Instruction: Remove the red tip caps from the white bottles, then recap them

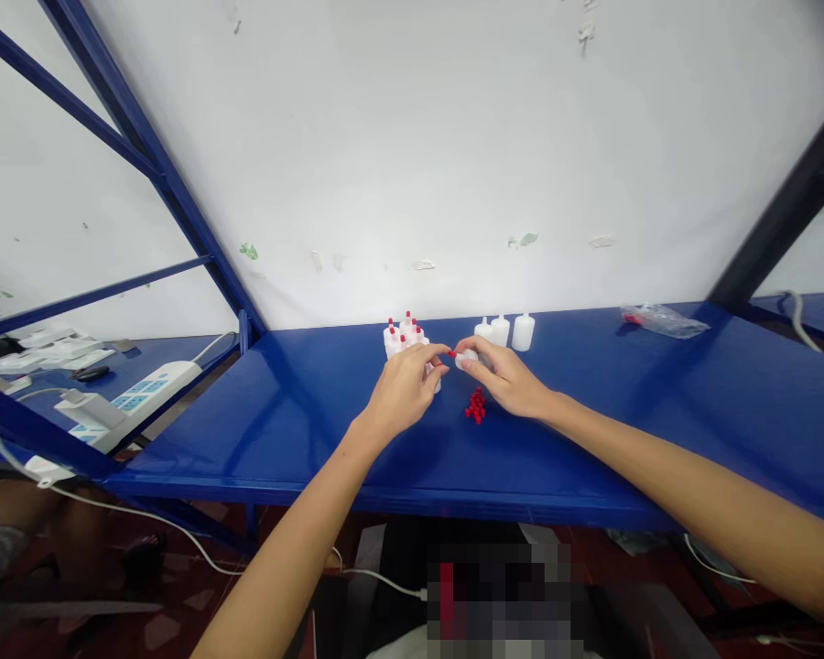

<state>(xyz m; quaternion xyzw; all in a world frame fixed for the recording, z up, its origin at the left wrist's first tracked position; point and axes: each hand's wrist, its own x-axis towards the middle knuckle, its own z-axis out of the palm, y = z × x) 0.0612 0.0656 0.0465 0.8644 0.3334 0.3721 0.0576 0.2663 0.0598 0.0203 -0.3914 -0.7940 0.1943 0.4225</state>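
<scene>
A small white bottle (466, 358) lies tilted in my right hand (504, 373), its nozzle end pointing left. My right hand is closed around the bottle. At the nozzle end is a red cap (452, 353). My left hand (405, 384) has its index finger and thumb curled at this cap, with the index fingertip touching it. Below my hands lies a pile of loose red caps (476, 406). Behind my left hand stand several white bottles with red caps (393, 340), partly hidden by it. Beyond my right hand are three upright uncapped white bottles (523, 332).
The blue table (302, 430) meets a white wall. A clear plastic bag (663, 319) with something red in it lies at the back right. Blue frame posts (171, 183) rise at the left. A power strip (151, 389) with cables lies beyond them. Another person's leg shows lower left.
</scene>
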